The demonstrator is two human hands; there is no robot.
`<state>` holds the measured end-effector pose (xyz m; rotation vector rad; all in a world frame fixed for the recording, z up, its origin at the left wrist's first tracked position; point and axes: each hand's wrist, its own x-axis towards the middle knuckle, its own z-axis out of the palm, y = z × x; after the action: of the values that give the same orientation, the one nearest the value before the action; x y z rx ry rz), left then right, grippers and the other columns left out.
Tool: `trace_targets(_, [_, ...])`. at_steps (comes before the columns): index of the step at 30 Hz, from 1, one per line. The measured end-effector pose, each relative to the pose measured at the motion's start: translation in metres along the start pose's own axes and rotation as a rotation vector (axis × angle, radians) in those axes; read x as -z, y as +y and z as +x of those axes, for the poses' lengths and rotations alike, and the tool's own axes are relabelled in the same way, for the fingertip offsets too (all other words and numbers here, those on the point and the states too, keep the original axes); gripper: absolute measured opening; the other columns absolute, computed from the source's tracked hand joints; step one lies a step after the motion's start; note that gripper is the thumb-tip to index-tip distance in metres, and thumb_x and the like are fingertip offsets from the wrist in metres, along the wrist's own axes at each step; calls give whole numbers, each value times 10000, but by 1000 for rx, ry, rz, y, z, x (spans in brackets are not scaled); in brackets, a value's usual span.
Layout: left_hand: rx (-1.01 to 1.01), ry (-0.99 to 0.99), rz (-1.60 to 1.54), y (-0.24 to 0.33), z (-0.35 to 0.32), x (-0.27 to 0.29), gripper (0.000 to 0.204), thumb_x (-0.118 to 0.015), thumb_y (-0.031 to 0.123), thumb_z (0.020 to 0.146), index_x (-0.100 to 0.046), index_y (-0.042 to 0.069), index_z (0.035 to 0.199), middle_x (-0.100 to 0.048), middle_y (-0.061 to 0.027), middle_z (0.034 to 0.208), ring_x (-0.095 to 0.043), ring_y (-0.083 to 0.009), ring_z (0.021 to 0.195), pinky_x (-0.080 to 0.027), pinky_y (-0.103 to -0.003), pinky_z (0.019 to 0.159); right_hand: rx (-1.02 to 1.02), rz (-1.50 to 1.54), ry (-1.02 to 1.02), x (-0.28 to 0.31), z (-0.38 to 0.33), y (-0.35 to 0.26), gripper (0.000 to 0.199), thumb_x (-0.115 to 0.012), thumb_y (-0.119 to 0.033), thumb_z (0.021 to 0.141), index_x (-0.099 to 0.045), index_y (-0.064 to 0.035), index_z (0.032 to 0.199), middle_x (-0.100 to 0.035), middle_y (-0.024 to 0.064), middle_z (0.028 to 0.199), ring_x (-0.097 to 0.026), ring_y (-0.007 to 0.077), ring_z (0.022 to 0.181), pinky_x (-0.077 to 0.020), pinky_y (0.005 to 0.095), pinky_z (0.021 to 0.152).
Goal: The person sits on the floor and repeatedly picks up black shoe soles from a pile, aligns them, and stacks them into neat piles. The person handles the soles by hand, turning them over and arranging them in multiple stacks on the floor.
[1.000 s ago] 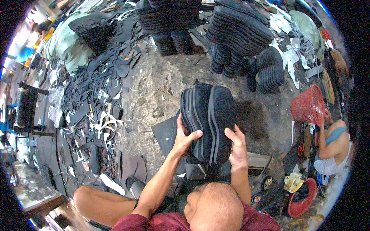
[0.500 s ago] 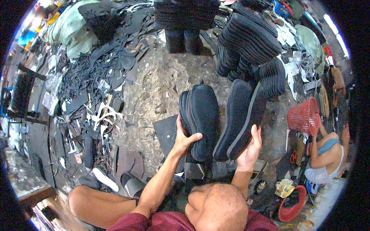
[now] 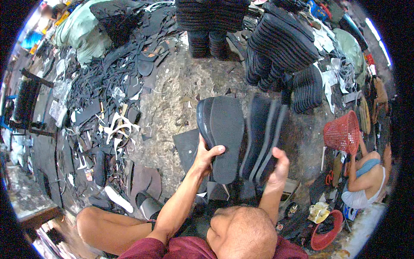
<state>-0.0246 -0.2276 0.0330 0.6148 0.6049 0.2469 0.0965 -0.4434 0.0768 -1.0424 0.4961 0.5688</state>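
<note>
Black shoe soles stand on end in front of me, fanned into two groups. My left hand [image 3: 207, 155] grips the left group of soles [image 3: 227, 138], its thumb lying over their near face and its fingers behind the left edge. Beside it, a right group of soles [image 3: 260, 134] is smeared by motion, grey edges showing. My right hand [image 3: 278, 169] is closed along the lower right side of this group, fingers partly curled. How far the fingers reach behind the soles is hidden.
Tall stacks of black soles [image 3: 211, 19] stand ahead, with more stacks [image 3: 282, 41] to the right. Black scraps [image 3: 101, 82] cover the floor at left. A person [image 3: 364, 181] sits at far right by a red basket [image 3: 341, 131]; a red basin [image 3: 326, 231] lies nearer.
The left group has turned to show a flat, dull grey-black face in place of the rounded one. The right group has spread, and the right hand's fingers have curled more.
</note>
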Motion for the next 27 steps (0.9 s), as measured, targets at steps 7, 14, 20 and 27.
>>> trace_targets(7, [-31, -16, 58, -5, 8, 15, 1108, -907, 164, 665, -233, 157, 1545, -525, -170, 1378, -582, -336, 1208, -543, -494, 978, 757, -1712, 332, 39, 85, -4, 1054, -843, -121, 757, -221, -64, 1606, -456, 244, 1519, -513, 382, 1354, -440, 432, 1095])
trace_targets(14, [-19, -83, 110, -25, 10, -11, 1072, -903, 231, 681, -264, 130, 1536, -541, -166, 1371, -585, -340, 1196, -533, -482, 985, 263, -1262, 69, 206, 164, -74, 1109, -929, -326, 672, -326, -48, 1560, -547, 189, 1434, -557, 331, 1262, -428, 450, 1094])
trace_targets(20, [-14, 53, 191, -39, 12, 10, 1004, -869, 185, 775, -251, 133, 1564, -503, -147, 1439, -533, -304, 1277, -478, -447, 1060, -15, -653, -289, -20, 15, 36, 376, -801, -191, 877, -691, 19, 1169, -723, 70, 1091, -657, 159, 985, -530, 316, 868])
trace_targets(27, [38, 97, -95, -1, -4, 77, 613, -686, 104, 803, -491, 15, 1377, -687, -173, 1195, -697, -298, 1023, -587, -448, 879, 29, -342, -279, -31, 27, 52, 557, -791, -42, 737, -588, -7, 1255, -703, 95, 1103, -683, 220, 954, -558, 366, 869])
